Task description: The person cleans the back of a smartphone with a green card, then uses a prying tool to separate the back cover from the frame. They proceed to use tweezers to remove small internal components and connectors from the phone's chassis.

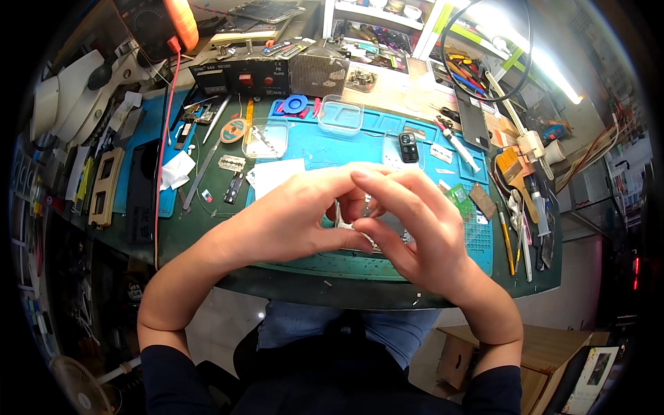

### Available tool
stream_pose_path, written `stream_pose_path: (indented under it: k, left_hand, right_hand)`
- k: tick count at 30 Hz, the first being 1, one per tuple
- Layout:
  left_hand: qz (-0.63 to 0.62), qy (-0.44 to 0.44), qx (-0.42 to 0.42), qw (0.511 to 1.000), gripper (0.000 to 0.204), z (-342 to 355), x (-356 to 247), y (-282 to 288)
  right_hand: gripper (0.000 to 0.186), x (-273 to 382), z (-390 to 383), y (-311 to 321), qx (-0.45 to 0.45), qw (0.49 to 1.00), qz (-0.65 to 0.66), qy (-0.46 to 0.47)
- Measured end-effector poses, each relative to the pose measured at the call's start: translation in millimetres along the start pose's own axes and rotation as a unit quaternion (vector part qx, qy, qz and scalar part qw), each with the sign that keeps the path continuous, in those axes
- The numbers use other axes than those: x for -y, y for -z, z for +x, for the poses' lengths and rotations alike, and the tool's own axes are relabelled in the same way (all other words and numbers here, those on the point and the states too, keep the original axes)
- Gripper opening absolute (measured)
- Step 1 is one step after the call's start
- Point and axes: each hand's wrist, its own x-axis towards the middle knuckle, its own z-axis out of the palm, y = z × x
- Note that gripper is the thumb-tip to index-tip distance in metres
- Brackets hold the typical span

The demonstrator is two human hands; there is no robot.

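Note:
My left hand (304,211) and my right hand (425,225) meet over the blue work mat (304,149), near the front edge of the bench. The fingers of both are curled inward, thumbs facing each other, around something small and partly shiny. Most of it is hidden behind the fingers, so its kind does not show. Beneath the right fingers, a bit of grey detailed surface peeks out. A white sheet (271,173) lies under the left wrist's far side. Beyond the hands, a black phone camera module (408,145) rests in a clear tray.
Clear plastic boxes (340,116) stand at the back of the mat. Syringes (458,146), a yellow-handled tool (507,243) and a green board (462,200) lie to the right. A razor blade (232,163) and a solder-like reel (234,128) lie left. A red cable (166,131) crosses the left side.

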Motion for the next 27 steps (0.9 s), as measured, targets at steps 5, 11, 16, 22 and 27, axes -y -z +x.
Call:
stream_pose_path:
  k: [5,11,16,22,27]
  left_hand:
    - [-0.03,0.015,-0.014,0.999,0.057,-3,9,-4]
    - [0.081,0.037,0.01,0.996,0.046,0,4,5]
    - [0.084,-0.021,-0.018,0.996,0.037,-2,12,6]
    - [0.144,-0.021,-0.036,0.989,0.018,-2,21,-8]
    - [0.275,-0.08,-0.116,0.951,0.011,32,31,-2]
  right_hand:
    - [0.06,3,7,-3,-0.019,0.999,0.026,0.01]
    - [0.06,1,3,-1,-0.002,0.999,0.034,-0.008]
    - [0.06,3,2,0,-0.044,0.997,0.053,-0.019]
    - [0.06,-6,-1,3,-0.127,0.99,0.064,-0.008]
    - [0.053,-9,-10,24,-0.21,0.972,0.091,-0.048]
